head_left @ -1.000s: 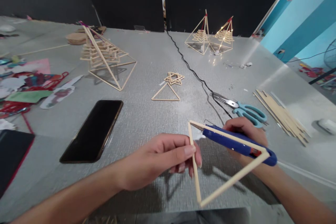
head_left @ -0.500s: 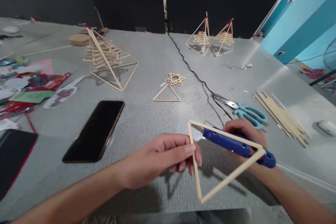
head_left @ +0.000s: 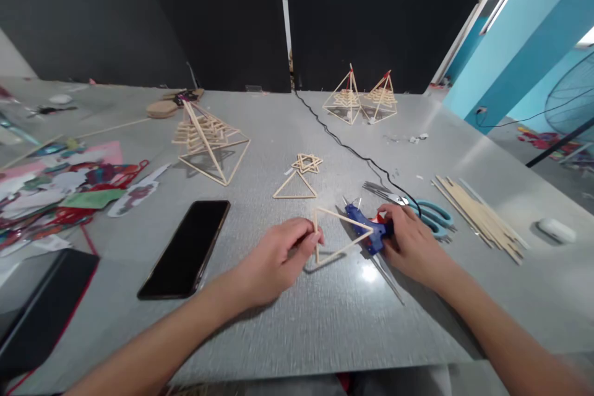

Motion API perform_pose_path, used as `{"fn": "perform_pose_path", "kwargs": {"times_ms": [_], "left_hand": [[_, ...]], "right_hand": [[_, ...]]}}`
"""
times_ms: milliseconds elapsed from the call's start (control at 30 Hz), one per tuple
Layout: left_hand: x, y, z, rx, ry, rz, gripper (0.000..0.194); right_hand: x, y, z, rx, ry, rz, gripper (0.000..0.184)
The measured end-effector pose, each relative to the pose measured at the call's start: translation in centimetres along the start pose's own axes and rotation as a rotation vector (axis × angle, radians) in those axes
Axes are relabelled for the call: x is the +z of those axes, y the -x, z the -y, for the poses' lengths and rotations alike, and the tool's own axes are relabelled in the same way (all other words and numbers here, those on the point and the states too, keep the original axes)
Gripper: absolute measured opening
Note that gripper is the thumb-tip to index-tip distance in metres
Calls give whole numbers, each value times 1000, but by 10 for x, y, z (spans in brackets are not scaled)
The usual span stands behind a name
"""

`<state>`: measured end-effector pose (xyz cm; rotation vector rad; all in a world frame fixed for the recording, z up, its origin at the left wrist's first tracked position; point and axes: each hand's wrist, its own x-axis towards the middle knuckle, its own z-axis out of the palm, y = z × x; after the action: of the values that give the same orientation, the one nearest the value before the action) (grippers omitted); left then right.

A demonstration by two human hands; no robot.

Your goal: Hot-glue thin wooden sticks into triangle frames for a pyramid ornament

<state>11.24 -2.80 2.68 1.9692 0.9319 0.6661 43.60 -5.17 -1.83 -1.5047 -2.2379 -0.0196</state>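
Observation:
My left hand (head_left: 276, 263) pinches one side of a triangle made of wooden sticks (head_left: 344, 249), holding it just above the table with a corner pointing right. Around a blue hot glue gun (head_left: 356, 215) my right hand (head_left: 411, 244) is closed, its fingers by the red trigger. The gun sits low at the table with its nozzle toward the upper left, partly behind the triangle. Beyond my hands lie another stick triangle (head_left: 295, 197) and a small stick star (head_left: 307, 163), close together.
Light-blue scissors (head_left: 436, 216) lie beside my right hand, near wooden sticks (head_left: 480, 216) and a white case (head_left: 555, 231). Left are a phone (head_left: 185, 250) and colourful scraps (head_left: 69, 185). Stick pyramids (head_left: 213, 142) stand farther back. A black cord (head_left: 338, 142) crosses the table.
My right hand has lowered the glue gun toward the table, away from the triangle's corner. My left hand has moved the triangle farther from the front edge. The camera view has shifted.

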Motion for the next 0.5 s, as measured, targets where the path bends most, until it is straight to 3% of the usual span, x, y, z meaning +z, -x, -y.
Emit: {"fn": "perform_pose_path", "kwargs": {"times_ms": [167,267,367,500], "left_hand": [[0,1,4,178,-186,36,32],[1,2,6,255,-241,58,30],[6,5,4,353,-297,96,29],[15,11,-2,500,-361,160,23]], "right_hand": [[4,1,0,15,2,-20,45],[-5,-3,10,-6,-57,-196,34],[-19,-5,30,-126,-268,-355,22],[-29,-2,55,-208,-486,-295,19]]}}
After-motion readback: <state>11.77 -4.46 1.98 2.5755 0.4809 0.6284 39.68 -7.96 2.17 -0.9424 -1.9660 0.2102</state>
